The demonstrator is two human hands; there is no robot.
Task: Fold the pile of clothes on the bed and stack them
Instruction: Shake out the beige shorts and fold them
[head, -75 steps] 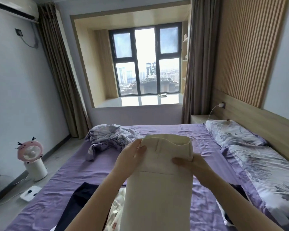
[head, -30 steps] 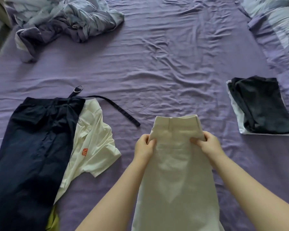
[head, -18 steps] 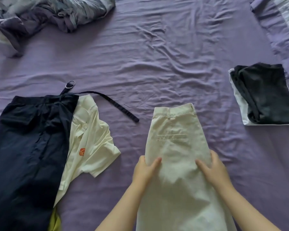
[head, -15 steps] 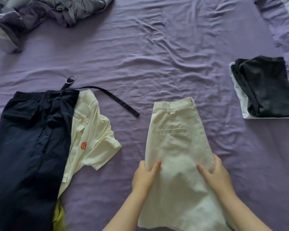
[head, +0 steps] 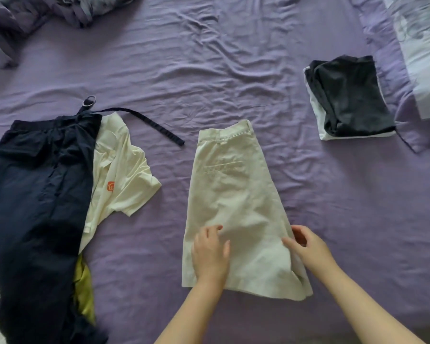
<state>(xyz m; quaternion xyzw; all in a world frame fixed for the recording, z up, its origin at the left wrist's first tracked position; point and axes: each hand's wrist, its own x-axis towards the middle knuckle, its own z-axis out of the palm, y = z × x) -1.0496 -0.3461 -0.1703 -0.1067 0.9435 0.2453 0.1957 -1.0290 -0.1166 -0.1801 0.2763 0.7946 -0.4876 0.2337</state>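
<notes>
- The cream shorts (head: 236, 207), already doubled leg on leg, lie flat on the purple bedsheet (head: 209, 70) at centre, waistband toward 12 o'clock, hem toward 6 o'clock.
- The left hand (head: 210, 254) rests flat on the lower fabric, fingers loosely spread, gripping nothing.
- The right hand (head: 305, 244) sits at the shorts' 4 o'clock edge, fingers curled at the fabric; whether it pinches the edge cannot be told.
- Step in hand, by judgement: smoothing before the cross-fold.
- The next move likely calls for lifting the hem toward the waistband, then carrying the shorts to the folded stack (head: 348, 98) at 2 o'clock.
- Navy trousers (head: 40, 194) and a cream shirt (head: 122, 175) wait at 9 o'clock.
</notes>
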